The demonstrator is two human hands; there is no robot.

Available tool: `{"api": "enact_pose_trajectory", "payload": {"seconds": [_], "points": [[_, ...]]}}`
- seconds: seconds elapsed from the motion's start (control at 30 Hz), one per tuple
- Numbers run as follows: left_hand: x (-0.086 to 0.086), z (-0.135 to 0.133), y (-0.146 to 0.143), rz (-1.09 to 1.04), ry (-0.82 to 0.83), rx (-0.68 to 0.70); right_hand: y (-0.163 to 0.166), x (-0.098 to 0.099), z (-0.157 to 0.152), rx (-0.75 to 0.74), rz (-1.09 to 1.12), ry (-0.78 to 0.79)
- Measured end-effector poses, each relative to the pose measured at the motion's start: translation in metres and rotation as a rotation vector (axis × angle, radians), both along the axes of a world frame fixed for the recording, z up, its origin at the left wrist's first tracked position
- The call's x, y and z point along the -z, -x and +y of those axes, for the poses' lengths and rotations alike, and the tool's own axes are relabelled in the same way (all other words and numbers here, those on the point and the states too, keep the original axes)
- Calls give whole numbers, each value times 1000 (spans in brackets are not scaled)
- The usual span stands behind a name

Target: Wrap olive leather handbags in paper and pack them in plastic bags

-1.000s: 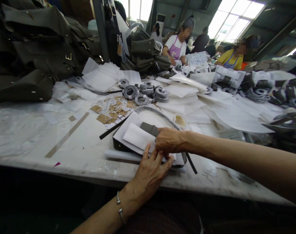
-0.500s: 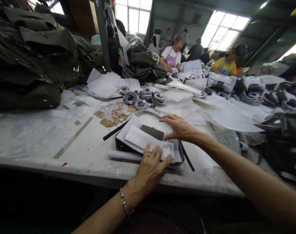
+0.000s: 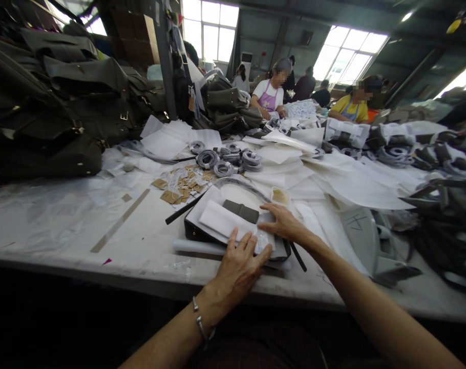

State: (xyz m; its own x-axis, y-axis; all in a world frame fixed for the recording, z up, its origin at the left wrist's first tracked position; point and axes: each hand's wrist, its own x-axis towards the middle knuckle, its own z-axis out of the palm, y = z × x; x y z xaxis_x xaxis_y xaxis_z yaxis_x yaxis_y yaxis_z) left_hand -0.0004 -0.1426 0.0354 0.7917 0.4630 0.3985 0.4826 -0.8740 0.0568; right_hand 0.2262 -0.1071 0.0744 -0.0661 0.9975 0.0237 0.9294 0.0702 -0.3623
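A dark olive bag (image 3: pixel 194 233) lies flat near the table's front edge, covered with white wrapping paper (image 3: pixel 221 219); a dark strap piece (image 3: pixel 240 210) shows on top. My left hand (image 3: pixel 238 266) rests flat on the paper's near edge, fingers spread, over a small clear plastic packet (image 3: pixel 262 240). My right hand (image 3: pixel 281 221) lies flat on the paper at the bag's right side, fingers stretched out. A black strap (image 3: pixel 297 256) sticks out beside my right wrist.
Brown tags (image 3: pixel 181 183) and coiled grey straps (image 3: pixel 223 160) lie behind the bag. Olive bags (image 3: pixel 64 102) are stacked at the left. White paper sheets (image 3: pixel 356 184) cover the right side. A long ruler (image 3: pixel 120 221) lies on the left. Two people (image 3: pixel 271 89) work at the far end.
My right hand let go near my left hand, lifted with fingers spread, then came down flat on the bag's right side. My left hand stayed pressed on the paper.
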Motion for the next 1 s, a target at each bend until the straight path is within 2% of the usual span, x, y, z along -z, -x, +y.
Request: {"api": "enact_pose_trajectory", "payload": {"seconds": [0.07, 0.17, 0.33, 0.5, 0.63, 0.73, 1.0], "points": [[0, 0, 0, 1, 4, 3, 0, 4, 5, 85, -31, 2], [0, -1, 1, 7, 12, 3, -1, 5, 15, 132, -40, 51], [-1, -1, 1, 10, 6, 0, -2, -3, 20, 219, -35, -56], [2, 1, 1, -6, -8, 5, -6, 0, 11, 113, 42, 98], [0, 1, 1, -1, 0, 2, -5, 0, 7, 158, -16, 55], [-1, -1, 2, 9, 13, 20, 0, -1, -2, 112, 3, 67], [-2, -1, 5, -95, 174, 50, 17, -1, -48, 40, -41, 31]]}}
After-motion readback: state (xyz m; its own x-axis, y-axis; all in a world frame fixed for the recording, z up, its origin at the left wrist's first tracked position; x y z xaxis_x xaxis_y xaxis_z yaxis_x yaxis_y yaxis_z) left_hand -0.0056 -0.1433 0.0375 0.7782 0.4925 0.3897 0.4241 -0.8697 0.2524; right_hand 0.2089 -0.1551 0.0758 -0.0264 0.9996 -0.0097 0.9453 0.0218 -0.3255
